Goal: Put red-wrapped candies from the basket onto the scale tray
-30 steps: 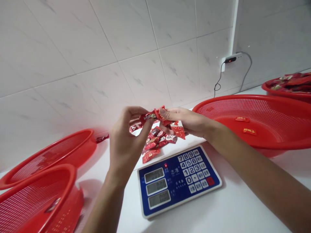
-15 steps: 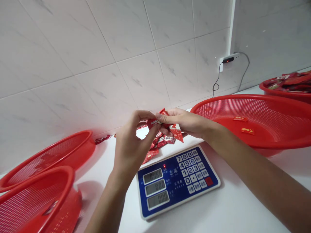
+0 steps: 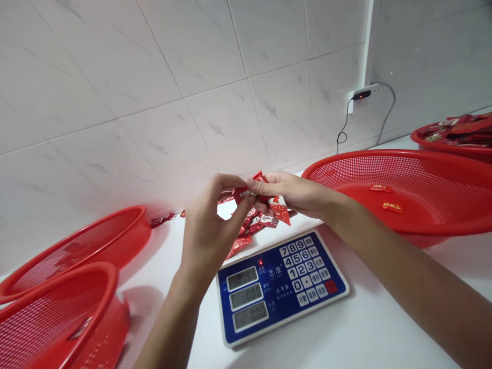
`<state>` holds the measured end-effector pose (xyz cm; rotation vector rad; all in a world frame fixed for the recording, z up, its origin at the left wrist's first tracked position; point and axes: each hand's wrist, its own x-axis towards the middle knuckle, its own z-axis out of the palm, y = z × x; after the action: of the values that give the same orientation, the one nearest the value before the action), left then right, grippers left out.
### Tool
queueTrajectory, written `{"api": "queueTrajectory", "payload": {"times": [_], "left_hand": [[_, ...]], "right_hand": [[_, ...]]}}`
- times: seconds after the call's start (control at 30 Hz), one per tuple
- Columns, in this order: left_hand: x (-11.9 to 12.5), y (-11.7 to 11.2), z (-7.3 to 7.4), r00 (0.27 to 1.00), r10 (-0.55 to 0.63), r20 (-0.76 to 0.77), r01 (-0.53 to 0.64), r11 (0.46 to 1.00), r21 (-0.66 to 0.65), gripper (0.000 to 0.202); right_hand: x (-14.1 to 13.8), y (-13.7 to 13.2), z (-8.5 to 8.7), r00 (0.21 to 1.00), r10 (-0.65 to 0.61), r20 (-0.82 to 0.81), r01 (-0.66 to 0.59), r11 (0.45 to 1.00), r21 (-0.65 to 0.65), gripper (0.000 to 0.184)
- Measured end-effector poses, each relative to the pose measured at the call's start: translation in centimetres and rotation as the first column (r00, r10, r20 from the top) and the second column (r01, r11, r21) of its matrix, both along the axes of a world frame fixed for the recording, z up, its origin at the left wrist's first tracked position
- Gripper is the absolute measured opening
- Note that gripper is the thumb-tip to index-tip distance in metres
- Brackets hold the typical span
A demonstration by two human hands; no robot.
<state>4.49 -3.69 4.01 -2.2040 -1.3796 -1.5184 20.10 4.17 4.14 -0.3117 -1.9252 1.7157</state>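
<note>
Above the pan of a digital scale (image 3: 284,289), my two hands meet over small red wrapped candies. My left hand (image 3: 215,220) pinches one end of a dark red candy wrapper (image 3: 243,193) between thumb and fingers. From the other side my right hand (image 3: 288,192) grips the same wrapper with its thumb on top, and a red-and-white patterned packet (image 3: 281,210) sticks out below its fingers. Under the hands, several red wrapped candies (image 3: 255,224) lie on the white pan, partly hidden. The top display of the scale appears to read 0.066.
To the right stands a large red mesh basket (image 3: 434,225) with two small red packets inside. Behind it a red basin (image 3: 418,141) is heaped with packets. Two red baskets (image 3: 134,241) stand at left, and a wrapped candy (image 3: 163,220) lies near the tiled wall.
</note>
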Motion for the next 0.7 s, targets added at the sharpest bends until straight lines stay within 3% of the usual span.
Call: {"api": "queueTrajectory", "payload": {"times": [0.07, 0.17, 0.27, 0.33, 0.4, 0.53, 0.6, 0.7], "left_hand": [[0.1, 0.1, 0.0, 0.999, -0.033, 0.034, 0.033, 0.999, -0.014, 0.022], [-0.4, 0.4, 0.0, 0.968, -0.144, 0.205, 0.152, 0.988, -0.026, 0.020], [-1.9, 1.1, -0.1, 0.959, -0.102, 0.263, 0.132, 0.986, -0.101, 0.022], [-3.0, 1.8, -0.5, 0.995, 0.002, 0.100, 0.025, 0.965, -0.262, 0.036], [-3.6, 2.6, -1.4, 0.991, 0.033, -0.131, -0.084, 0.912, -0.401, 0.059], [-3.4, 4.3, -3.3, 0.875, -0.059, -0.480, -0.257, 0.784, -0.565, 0.090], [-2.9, 5.0, -3.9, 0.821, -0.103, -0.562, -0.319, 0.734, -0.600, 0.090], [-2.2, 5.4, -4.2, 0.789, -0.140, -0.598, -0.281, 0.783, -0.554, 0.067]], "right_hand": [[-0.1, 0.1, -0.1, 1.000, -0.001, -0.015, 0.001, 1.000, 0.004, 0.040], [-0.1, 0.4, 0.0, 0.996, -0.066, -0.066, 0.065, 0.998, -0.011, 0.042], [0.5, 0.9, 0.5, 0.965, -0.184, -0.184, 0.169, 0.981, -0.097, 0.039], [1.2, 1.2, 0.9, 0.935, -0.237, -0.263, 0.203, 0.968, -0.147, 0.033], [1.8, 1.5, 1.2, 0.920, -0.256, -0.297, 0.217, 0.963, -0.157, 0.031], [2.3, 1.6, 1.5, 0.916, -0.259, -0.305, 0.224, 0.964, -0.146, 0.037], [2.3, 1.5, 1.5, 0.919, -0.249, -0.307, 0.213, 0.966, -0.147, 0.039], [2.1, 1.1, 1.6, 0.929, -0.241, -0.281, 0.206, 0.967, -0.151, 0.039]]}}
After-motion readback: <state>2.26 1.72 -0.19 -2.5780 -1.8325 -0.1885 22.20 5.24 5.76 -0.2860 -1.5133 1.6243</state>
